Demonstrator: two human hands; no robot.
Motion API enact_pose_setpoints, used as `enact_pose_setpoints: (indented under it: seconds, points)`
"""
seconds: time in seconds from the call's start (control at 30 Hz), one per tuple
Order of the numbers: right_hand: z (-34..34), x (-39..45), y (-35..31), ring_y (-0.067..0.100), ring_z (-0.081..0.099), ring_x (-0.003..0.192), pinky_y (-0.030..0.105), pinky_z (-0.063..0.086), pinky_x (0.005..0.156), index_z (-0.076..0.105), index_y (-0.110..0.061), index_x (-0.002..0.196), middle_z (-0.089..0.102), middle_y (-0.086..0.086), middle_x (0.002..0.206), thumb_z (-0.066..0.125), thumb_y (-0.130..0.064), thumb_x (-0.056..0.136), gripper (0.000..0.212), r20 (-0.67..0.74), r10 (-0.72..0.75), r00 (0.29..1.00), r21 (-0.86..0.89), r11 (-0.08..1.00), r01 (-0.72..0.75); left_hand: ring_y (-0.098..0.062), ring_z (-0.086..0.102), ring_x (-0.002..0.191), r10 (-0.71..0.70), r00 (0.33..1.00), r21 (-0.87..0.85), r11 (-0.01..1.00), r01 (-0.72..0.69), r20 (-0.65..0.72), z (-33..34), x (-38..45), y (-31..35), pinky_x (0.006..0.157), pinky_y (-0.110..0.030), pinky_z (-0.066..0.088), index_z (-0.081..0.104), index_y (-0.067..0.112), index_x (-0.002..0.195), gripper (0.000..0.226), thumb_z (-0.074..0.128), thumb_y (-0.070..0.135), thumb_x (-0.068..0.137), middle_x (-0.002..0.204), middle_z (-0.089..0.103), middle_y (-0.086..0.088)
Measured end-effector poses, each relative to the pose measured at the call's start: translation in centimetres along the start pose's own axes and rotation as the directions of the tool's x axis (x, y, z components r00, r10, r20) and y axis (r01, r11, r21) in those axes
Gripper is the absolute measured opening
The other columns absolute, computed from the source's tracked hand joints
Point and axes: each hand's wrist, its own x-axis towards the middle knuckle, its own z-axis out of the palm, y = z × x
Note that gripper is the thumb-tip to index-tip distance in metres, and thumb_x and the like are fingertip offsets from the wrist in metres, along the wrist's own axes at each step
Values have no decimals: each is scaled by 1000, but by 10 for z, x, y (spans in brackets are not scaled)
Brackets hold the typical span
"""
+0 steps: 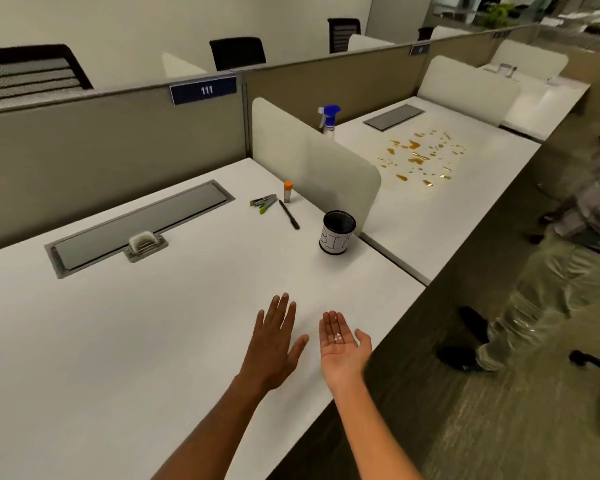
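Step in hand: judged to be clearing small debris off the surface (153,341); the white bits (337,337) lie in an upturned palm, not yet tipped out.

Task's thing: a few tiny white bits, resting at the base of the fingers of the right hand (342,344), which is held near the front edge of the surface.

Right fingers (331,320): released, nearly straight and side by side, palm up and slightly cupped; they grasp nothing, and the bits simply lie on the palm.

Left hand (274,344): palm down just beside the right hand, over the surface; whether it touches the surface cannot be told.

Left fingers (281,306): released, straight and slightly spread, thumb out to the side; nothing held.

Likely destination: black cup marked "BIN" (338,233), upright and well apart from both hands, near the white divider (312,161).

Next move calls for: probably keeping the right palm level on the way to the cup, then tilting it over the open rim; the bits are small and loose, so an early tilt could scatter them.

Other items: black pen (289,214), orange-capped glue stick (288,192) and green-and-grey stapler (264,203) near the divider; beyond it, a spray bottle (329,117) and an amber spill (420,155).
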Motion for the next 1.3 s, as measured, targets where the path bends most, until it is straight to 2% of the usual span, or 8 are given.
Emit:
enact_pose_setpoints:
  seconds: [0.43, 0.63, 0.73, 0.83, 0.93, 1.03, 1.13, 1.3]
  points:
    - [119, 87, -56, 32, 66, 97, 41, 57, 84, 60, 5, 110, 67, 20, 99, 36, -14, 91, 37, 117, 7, 993, -20, 1000, -4, -13, -25, 145, -57, 995, 39, 997, 61, -84, -21, 92, -13, 118, -35, -12, 0, 18, 154, 78, 3, 63, 92, 161, -16, 1]
    - [178, 169, -103, 29, 65, 90, 34, 56, 80, 59, 6, 104, 65, 18, 97, 42, -1, 96, 20, 79, -52, 996, -414, 907, 80, -16, -20, 146, -64, 992, 29, 997, 68, -110, -25, 162, 1, 117, -36, -12, 5, 15, 155, 77, 6, 62, 93, 161, -12, -1]
    - [196, 198, -114, 29, 67, 89, 30, 54, 79, 63, 3, 101, 68, 15, 89, 44, -3, 93, 21, 99, -123, 987, -743, 651, 156, -20, -15, 148, -76, 991, 32, 996, 80, -111, -20, 189, 7, 117, -40, -10, 11, 14, 154, 79, 3, 63, 93, 162, -6, -3]
    - [204, 219, -116, 27, 66, 93, 33, 55, 77, 68, -6, 93, 70, 12, 89, 41, -6, 92, 27, 219, -118, 969, -960, 153, 235, -24, -10, 148, -93, 992, 42, 994, 97, -87, -13, 206, 9, 116, -44, -7, 16, 12, 154, 80, 1, 63, 94, 162, -1, -5]
    - [213, 237, -115, 31, 63, 107, 33, 53, 82, 65, -4, 117, 67, 16, 114, 43, -1, 93, 33, 315, 83, 945, -881, -344, 324, -28, -2, 148, -115, 991, 63, 991, 119, -71, -8, 219, 8, 115, -49, 0, 24, 10, 152, 80, 3, 62, 95, 161, 8, -9]
    - [224, 243, -112, 31, 57, 115, 31, 47, 93, 61, -8, 126, 61, 13, 127, 49, 4, 91, 39, 302, 328, 895, -534, -720, 444, -27, -7, 148, -138, 988, 53, 989, 141, -65, -5, 226, 6, 119, -49, 0, 18, 11, 153, 80, 2, 63, 94, 161, 2, -8]
    - [231, 254, -106, 28, 60, 112, 29, 48, 95, 63, -9, 125, 63, 11, 125, 58, -1, 88, 38, 271, 404, 874, -321, -818, 477, -24, -12, 148, -162, 984, 47, 985, 166, -70, -8, 232, 5, 119, -45, -5, 13, 13, 154, 83, -4, 65, 91, 161, -4, -5]
    - [228, 262, -105, 31, 65, 95, 28, 53, 78, 71, -3, 101, 64, 15, 106, 58, 1, 87, 19, 406, 241, 881, -487, -759, 432, -22, -17, 148, -193, 979, 48, 979, 196, -58, -11, 235, 3, 116, -41, -11, 6, 16, 155, 88, -12, 67, 85, 161, -12, -3]
